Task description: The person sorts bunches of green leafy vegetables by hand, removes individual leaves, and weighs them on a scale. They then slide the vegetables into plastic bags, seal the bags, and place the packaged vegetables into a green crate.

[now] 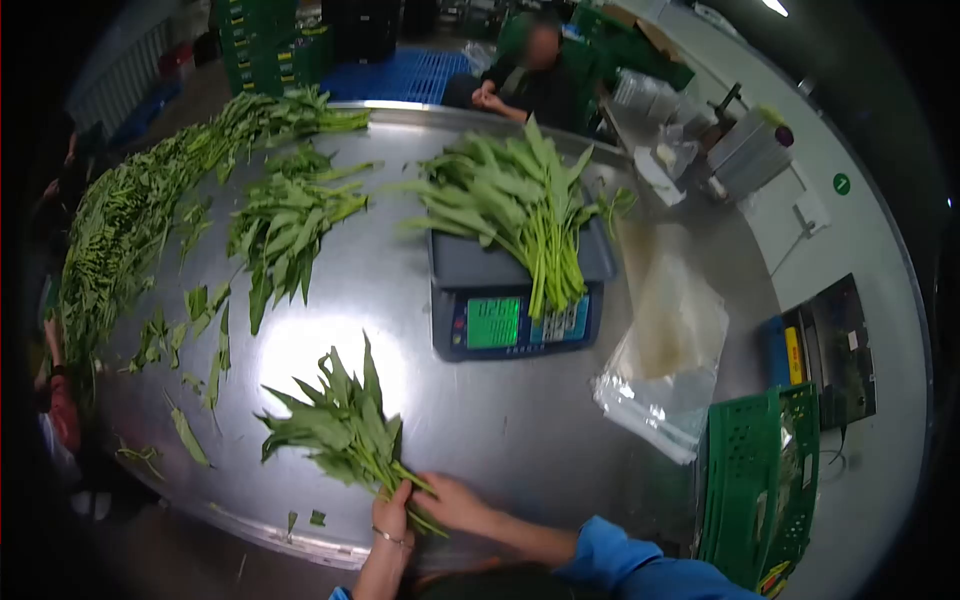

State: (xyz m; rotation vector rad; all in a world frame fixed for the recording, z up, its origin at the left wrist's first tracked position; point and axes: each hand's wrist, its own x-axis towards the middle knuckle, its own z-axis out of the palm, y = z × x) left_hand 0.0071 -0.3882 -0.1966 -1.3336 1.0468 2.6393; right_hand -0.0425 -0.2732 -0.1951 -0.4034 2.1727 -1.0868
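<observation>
Near the front edge of the steel table, my left hand (392, 514) is closed around the stems of a small bunch of water spinach (340, 425). Its leaves point away from me. My right hand (452, 502) is at the same stems from the right, fingers closed on them; the fingertips are partly hidden. Ahead of my hands stands a digital scale (447, 335) with a lit green display. A larger water spinach bunch (535, 205) lies on its tray, stems toward me and leaves spilling over the back and left.
A long heap of greens (130, 215) lines the table's left side, with a smaller pile (295, 215) beside it. Clear plastic bags (665, 350) lie right of the scale, near a green crate (745, 490). A person (525, 80) sits beyond the table; others are at left.
</observation>
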